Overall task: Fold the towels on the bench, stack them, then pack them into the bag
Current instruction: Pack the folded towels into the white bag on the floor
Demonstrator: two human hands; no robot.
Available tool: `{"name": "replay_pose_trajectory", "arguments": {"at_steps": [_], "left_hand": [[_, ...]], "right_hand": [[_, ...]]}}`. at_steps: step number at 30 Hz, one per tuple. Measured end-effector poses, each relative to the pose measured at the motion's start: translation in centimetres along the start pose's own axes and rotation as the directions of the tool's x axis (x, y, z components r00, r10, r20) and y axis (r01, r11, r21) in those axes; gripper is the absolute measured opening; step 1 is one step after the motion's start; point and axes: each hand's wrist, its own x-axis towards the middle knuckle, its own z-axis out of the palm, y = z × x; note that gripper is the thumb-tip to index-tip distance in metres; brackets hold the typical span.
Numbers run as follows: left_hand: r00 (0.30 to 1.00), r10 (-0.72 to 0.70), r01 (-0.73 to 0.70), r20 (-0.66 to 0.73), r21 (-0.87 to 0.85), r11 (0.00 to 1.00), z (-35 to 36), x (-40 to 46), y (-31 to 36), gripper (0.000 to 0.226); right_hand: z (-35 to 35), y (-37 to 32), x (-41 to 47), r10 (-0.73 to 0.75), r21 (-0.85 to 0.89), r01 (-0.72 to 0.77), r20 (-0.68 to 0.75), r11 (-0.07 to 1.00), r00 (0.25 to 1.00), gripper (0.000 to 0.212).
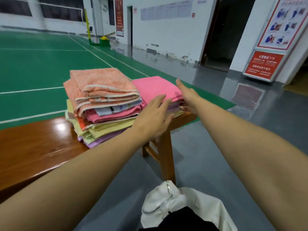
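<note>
Two piles of folded towels sit at the right end of a glossy brown wooden bench (38, 147). The taller pile (101, 105) has an orange towel on top, with pink, yellow and purple ones under it. The smaller pile (156, 89) is topped by a pink towel. My left hand (155, 117) reaches with straight fingers to the near side of the smaller pile. At that pile's right edge is my right hand (187, 97), thumb up over the pink towel and fingers under it. A white zipped bag (175, 204) lies open on the floor below, near the bench leg.
A green sports court lies beyond the bench, grey floor on the right. A red notice stand (263, 64) and a dark doorway (221, 35) are at the far right. The bench leg (166, 152) stands just above the bag.
</note>
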Motion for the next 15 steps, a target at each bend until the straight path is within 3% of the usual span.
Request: {"name": "replay_pose_trajectory", "arguments": {"at_steps": [4, 8, 15], "left_hand": [[0.975, -0.214, 0.215, 0.055, 0.001, 0.977, 0.8, 1.5, -0.3, 0.066], [0.977, -0.201, 0.199, 0.068, 0.040, 0.979, 0.9, 1.0, -0.9, 0.069], [0.983, -0.175, 0.178, 0.061, -0.054, 0.983, 0.2, -0.1, -2.0, 0.071]], "right_hand": [[-0.7, -0.8, 0.9, 0.096, 0.039, -0.102, 0.143, 0.994, 0.985, 0.069], [-1.0, -1.7, 1.6, 0.146, -0.001, -0.150, 0.227, 0.989, 0.963, 0.078], [-1.3, -5.1, 1.3, 0.208, -0.025, -0.216, 0.398, 0.976, 0.894, 0.080]]}}
